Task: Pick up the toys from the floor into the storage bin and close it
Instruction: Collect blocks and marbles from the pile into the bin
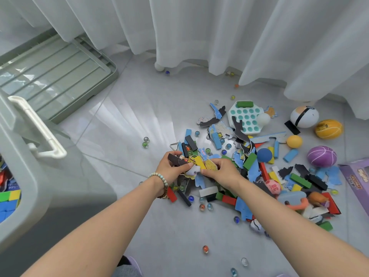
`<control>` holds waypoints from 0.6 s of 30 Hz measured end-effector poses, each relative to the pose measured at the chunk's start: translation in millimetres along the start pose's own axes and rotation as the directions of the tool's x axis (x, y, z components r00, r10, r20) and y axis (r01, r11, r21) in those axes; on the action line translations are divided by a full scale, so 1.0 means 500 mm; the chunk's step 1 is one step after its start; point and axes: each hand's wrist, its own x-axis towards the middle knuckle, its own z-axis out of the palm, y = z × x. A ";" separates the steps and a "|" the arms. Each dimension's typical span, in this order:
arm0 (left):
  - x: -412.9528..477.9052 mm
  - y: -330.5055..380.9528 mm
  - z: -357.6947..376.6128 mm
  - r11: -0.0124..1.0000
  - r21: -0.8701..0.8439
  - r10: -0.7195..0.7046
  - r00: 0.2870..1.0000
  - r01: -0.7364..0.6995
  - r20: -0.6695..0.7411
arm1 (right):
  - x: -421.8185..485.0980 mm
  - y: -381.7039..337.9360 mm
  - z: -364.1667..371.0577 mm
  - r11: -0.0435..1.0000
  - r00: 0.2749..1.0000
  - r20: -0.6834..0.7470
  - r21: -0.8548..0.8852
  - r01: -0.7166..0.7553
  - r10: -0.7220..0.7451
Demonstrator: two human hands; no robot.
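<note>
Both hands scoop toys off the floor.
Left hand (171, 166) and right hand (221, 169) squeeze together on a loose bunch of yellow wooden block and flat puzzle bits (199, 163); bits could slip out and round glass marbles (145, 142) roll before reaching the pale green plastic storage bin (30, 172) at left.

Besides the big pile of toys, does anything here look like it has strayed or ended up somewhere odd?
Yes. Marbles have rolled away from the pile: a blue marble sits at the curtain hem, and an orange marble lies alone near the bottom. The bin lid lies flat on the floor, off the storage bin.
</note>
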 end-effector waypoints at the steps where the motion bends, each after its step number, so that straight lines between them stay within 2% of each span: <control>1: 0.000 0.004 0.003 1.000 -0.012 -0.006 1.000 0.006 0.004 | -0.003 -0.002 -0.005 1.000 1.000 0.011 0.023 -0.014 0.014; 5: -0.007 0.032 0.006 0.994 -0.100 -0.042 0.999 0.043 0.013 | -0.015 -0.020 -0.030 0.981 0.997 0.015 0.178 -0.074 0.072; 9: -0.026 0.118 -0.012 0.996 -0.080 0.032 0.999 -0.032 -0.006 | -0.044 -0.081 -0.080 0.970 0.996 -0.037 0.231 -0.069 0.080; 14: -0.111 0.303 -0.071 0.969 -0.086 0.226 0.973 -0.230 -0.054 | -0.131 -0.249 -0.116 0.980 0.999 0.018 0.196 0.039 -0.043; 18: -0.227 0.426 -0.180 0.924 -0.120 0.343 0.927 -0.363 -0.153 | -0.224 -0.422 -0.080 0.971 0.982 0.056 0.165 0.171 -0.182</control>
